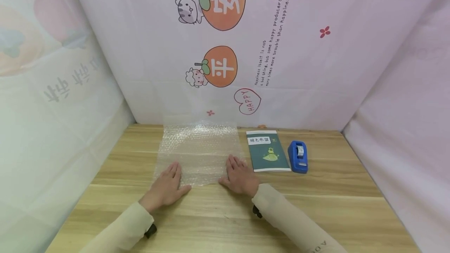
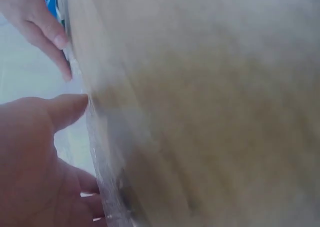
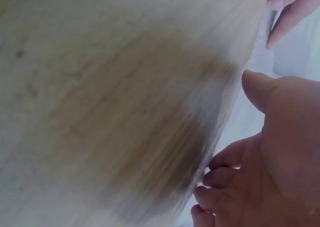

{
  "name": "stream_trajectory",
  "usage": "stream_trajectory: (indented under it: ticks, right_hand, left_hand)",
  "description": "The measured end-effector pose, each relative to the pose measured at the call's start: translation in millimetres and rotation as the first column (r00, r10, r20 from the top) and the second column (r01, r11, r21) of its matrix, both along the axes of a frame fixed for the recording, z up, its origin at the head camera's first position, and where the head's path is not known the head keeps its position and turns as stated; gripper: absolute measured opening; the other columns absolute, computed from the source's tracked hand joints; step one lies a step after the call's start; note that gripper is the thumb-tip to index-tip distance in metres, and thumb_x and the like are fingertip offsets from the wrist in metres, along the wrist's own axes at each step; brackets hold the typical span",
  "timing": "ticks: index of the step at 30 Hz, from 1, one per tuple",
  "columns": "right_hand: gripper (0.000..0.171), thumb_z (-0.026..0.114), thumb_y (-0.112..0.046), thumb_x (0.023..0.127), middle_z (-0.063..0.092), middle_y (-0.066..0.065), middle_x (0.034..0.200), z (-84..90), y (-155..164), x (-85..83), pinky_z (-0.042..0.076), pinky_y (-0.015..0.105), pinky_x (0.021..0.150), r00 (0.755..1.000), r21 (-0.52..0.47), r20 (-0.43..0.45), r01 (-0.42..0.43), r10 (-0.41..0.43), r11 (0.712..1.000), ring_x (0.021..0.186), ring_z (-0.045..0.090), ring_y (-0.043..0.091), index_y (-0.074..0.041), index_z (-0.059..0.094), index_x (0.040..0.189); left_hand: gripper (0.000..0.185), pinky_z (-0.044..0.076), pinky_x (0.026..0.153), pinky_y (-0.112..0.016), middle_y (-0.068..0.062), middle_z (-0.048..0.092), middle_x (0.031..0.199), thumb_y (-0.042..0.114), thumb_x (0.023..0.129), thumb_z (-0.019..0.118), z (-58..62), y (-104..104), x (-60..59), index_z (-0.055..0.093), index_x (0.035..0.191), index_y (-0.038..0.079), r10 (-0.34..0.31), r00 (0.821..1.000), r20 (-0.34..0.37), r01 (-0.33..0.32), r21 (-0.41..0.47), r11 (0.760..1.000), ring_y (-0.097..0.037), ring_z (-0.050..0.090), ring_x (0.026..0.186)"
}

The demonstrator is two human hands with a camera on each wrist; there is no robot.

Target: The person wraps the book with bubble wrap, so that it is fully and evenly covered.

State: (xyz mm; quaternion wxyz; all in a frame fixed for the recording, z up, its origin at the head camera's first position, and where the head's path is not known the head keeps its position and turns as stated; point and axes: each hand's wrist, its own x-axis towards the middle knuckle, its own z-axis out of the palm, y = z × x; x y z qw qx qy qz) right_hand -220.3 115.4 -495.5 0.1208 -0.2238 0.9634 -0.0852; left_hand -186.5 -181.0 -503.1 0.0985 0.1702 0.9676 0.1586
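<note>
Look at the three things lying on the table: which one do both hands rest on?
The clear bubble wrap sheet: the left hand and right hand lie flat on its near edge. The green booklet and blue tape dispenser lie untouched.

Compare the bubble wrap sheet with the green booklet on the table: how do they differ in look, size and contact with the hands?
The bubble wrap sheet is clear and bumpy; the green booklet is opaque, dark green with a white label. The sheet is wider than the booklet. The left hand and right hand rest flat on the sheet's near edge; the booklet lies untouched. Both lie flat on the wooden table.

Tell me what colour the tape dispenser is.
Blue; the tape dispenser shows best in the head view.
</note>
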Motion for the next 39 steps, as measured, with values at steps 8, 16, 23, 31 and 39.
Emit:
stream_trajectory:
  ticks: [8, 16, 23, 31, 39]
  right_hand:
    - [0.086, 0.048, -0.055, 0.109, 0.019, 0.024, 0.175, -4.5, 4.4, -7.3, 0.024, 0.054, 0.134, 1.000, 0.018, -0.005, -0.016, 0.016, 1.000, 0.164, 0.022, 0.039, 0.007, 0.025, 0.164]
    - [0.088, 0.051, -0.056, 0.108, 0.018, 0.021, 0.177, -3.3, 13.0, -18.6, 0.022, 0.052, 0.135, 0.997, 0.017, 0.042, -0.062, 0.062, 0.998, 0.165, 0.018, 0.037, 0.004, 0.023, 0.166]
    - [0.089, 0.053, -0.056, 0.107, 0.019, 0.023, 0.176, -2.7, 16.2, -21.1, 0.022, 0.051, 0.135, 0.997, -0.036, 0.033, -0.065, 0.066, 0.997, 0.165, 0.020, 0.038, 0.006, 0.024, 0.165]
    - [0.092, 0.042, -0.063, 0.108, 0.015, 0.024, 0.176, -10.4, 3.5, -13.1, 0.023, 0.051, 0.134, 1.000, -0.055, -0.018, -0.006, 0.005, 0.998, 0.165, 0.016, 0.038, 0.006, 0.022, 0.165]
    - [0.090, 0.041, -0.060, 0.109, 0.013, 0.026, 0.175, -8.7, -7.1, -3.4, 0.021, 0.050, 0.135, 0.999, -0.049, -0.032, -0.003, 0.002, 0.999, 0.165, 0.016, 0.040, 0.008, 0.021, 0.165]
  left_hand:
    - [0.091, 0.012, 0.132, -0.065, -0.031, 0.007, 0.174, 0.047, 0.108, 0.055, 17.1, -19.4, -6.3, 0.015, 0.163, -0.012, -0.074, 0.990, 0.121, 0.057, 0.141, 0.988, -0.050, 0.009, 0.163]
    - [0.095, 0.014, 0.131, -0.067, -0.030, 0.007, 0.175, 0.047, 0.104, 0.062, 19.8, -48.5, -19.9, 0.015, 0.165, -0.009, -0.110, 0.989, 0.102, 0.093, 0.161, 0.983, -0.052, 0.011, 0.161]
    - [0.104, 0.015, 0.131, -0.066, -0.028, 0.004, 0.176, 0.050, 0.101, 0.067, 10.7, -55.3, -27.8, 0.010, 0.166, -0.007, -0.138, 0.980, 0.144, 0.115, 0.154, 0.981, -0.051, 0.008, 0.162]
    - [0.104, 0.013, 0.130, -0.069, -0.034, 0.004, 0.173, 0.047, 0.100, 0.069, 8.2, -46.8, -23.5, 0.012, 0.163, -0.013, -0.131, 0.984, 0.122, 0.107, 0.182, 0.977, -0.055, 0.007, 0.160]
    - [0.102, 0.015, 0.132, -0.065, -0.034, 0.005, 0.173, 0.048, 0.102, 0.066, 4.1, -29.8, -10.3, 0.014, 0.162, -0.015, -0.073, 0.993, 0.089, 0.059, 0.143, 0.988, -0.052, 0.008, 0.162]
